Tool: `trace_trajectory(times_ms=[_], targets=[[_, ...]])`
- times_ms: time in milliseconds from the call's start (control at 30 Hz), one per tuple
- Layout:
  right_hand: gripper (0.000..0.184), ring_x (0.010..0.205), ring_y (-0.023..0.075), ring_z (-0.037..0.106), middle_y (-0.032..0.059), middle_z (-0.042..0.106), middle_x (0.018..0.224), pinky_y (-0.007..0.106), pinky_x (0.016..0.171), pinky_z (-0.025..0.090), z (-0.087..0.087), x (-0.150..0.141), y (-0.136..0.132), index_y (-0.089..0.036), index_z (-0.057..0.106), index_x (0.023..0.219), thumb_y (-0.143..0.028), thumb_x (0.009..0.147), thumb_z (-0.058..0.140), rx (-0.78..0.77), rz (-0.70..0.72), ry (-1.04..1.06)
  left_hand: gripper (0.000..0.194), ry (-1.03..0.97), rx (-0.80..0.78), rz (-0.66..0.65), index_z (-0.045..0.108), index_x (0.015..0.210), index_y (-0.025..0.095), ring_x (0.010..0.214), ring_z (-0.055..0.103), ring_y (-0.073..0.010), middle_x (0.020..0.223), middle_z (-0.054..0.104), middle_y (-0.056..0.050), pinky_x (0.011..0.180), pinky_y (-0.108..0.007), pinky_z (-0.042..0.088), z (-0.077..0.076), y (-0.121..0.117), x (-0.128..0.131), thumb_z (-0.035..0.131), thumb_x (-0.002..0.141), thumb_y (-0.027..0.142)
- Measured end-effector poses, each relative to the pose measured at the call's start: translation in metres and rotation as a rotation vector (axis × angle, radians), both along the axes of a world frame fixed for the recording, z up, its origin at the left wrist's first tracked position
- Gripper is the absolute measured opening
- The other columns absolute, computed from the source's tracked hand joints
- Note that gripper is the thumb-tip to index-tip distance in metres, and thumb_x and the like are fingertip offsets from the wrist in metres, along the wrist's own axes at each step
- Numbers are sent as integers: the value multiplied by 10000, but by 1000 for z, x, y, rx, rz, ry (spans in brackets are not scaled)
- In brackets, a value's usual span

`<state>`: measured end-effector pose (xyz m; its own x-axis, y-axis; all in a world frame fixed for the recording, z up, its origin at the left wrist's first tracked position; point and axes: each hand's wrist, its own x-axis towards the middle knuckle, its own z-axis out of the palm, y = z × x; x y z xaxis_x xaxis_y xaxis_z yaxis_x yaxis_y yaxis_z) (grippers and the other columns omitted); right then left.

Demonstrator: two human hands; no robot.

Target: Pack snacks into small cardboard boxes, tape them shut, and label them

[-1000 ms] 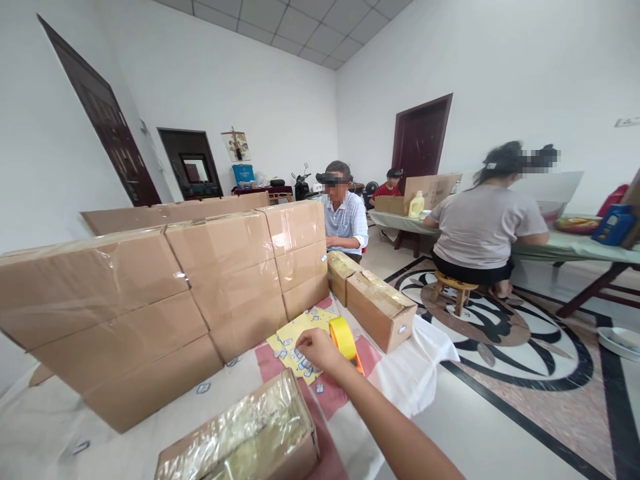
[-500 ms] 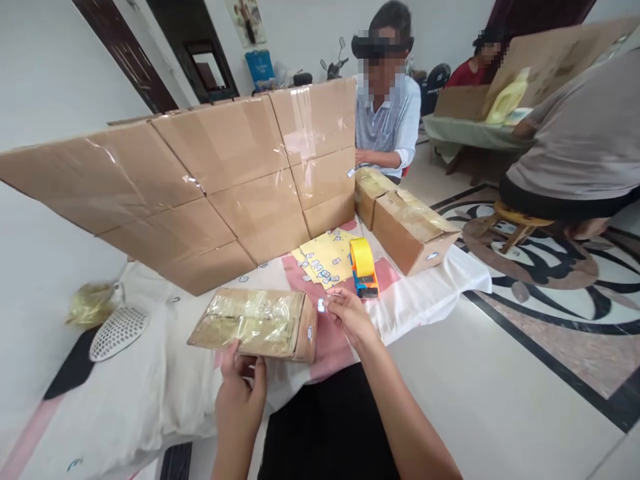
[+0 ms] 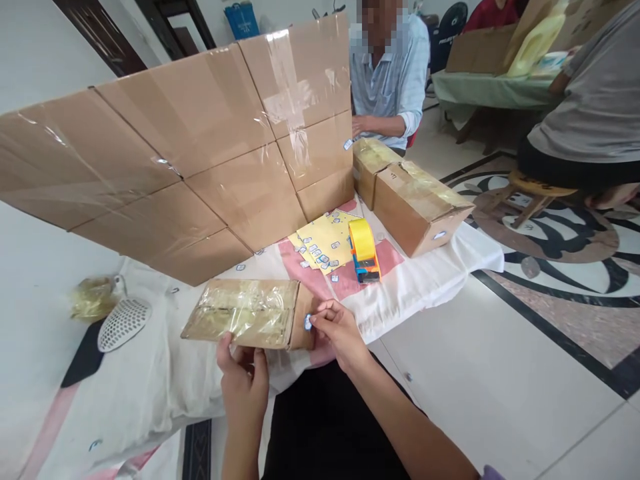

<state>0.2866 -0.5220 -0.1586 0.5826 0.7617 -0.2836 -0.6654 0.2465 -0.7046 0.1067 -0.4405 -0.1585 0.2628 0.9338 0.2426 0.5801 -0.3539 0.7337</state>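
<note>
A flat cardboard box (image 3: 245,313), wrapped in clear yellowish tape, sits in front of me. At its near edge my left hand (image 3: 243,373) grips it, thumb on top and fingers underneath. My right hand (image 3: 340,330) is at the box's right end, fingertips pinched at a small blue-edged sticker (image 3: 307,321) against that face. Whether one or two stickers overlap there I cannot tell. Beyond the hands, several small stickers (image 3: 315,253) lie on yellow sheets (image 3: 327,233). A yellow tape roll in a blue-and-orange dispenser (image 3: 363,250) stands beside them.
A large taped cardboard panel (image 3: 200,160) stands behind the box. Two taped boxes (image 3: 415,200) sit at the right on the cloth-covered table (image 3: 440,260). A white perforated item (image 3: 125,323) lies left. A person (image 3: 387,80) sits opposite, another (image 3: 590,113) at the right.
My right hand has brought the small sticker down from beside the box to its right end face. My left hand still grips the box. The view has tilted downward.
</note>
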Motion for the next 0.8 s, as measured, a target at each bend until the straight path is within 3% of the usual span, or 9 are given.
trace_trajectory(times_ms=[233,400,467,600,733,800], targets=[[371,494,80,438,-72,579,616,211,498,321,-6,-6,6,-215,532,820,-362,664,835,-47,-32,-108,785,27,6,-7,261,1514,168,687,714,-213,905,769,-73,654,-329,530,3,2,-1,616,867,436],[191,624,117,448,-71,441,655,242,605,400,-16,-11,0,-219,633,834,-295,755,788,-193,-171,-561,741,136,1,18,302,1479,185,626,694,-203,856,776,-39,632,-317,503,16,4,1,614,851,423],[144,651,141,492,-39,505,682,268,636,452,-18,-18,-7,-217,738,944,-311,836,729,-198,-160,-648,737,159,13,-13,297,1473,180,580,669,-191,818,766,-21,592,-300,480,20,4,2,606,852,427],[365,896,221,644,74,681,967,362,828,566,-16,-38,-16,-201,750,1236,-384,963,591,-159,-90,-662,715,115,72,-50,307,1464,188,514,599,-172,706,702,40,573,-292,455,25,1,6,595,866,453],[530,1257,269,558,117,613,1292,443,1095,474,-15,-52,-19,-233,534,1514,-399,1010,531,-153,-53,-685,677,54,91,-49,338,1450,201,537,609,-175,692,683,54,606,-299,463,24,-1,8,585,872,454],[580,1232,259,554,117,572,1309,433,1080,477,-16,-53,-21,-244,456,1565,-385,1008,532,-142,-8,-715,682,56,84,-56,336,1457,200,549,624,-184,700,688,48,611,-307,463,22,0,6,584,875,456]])
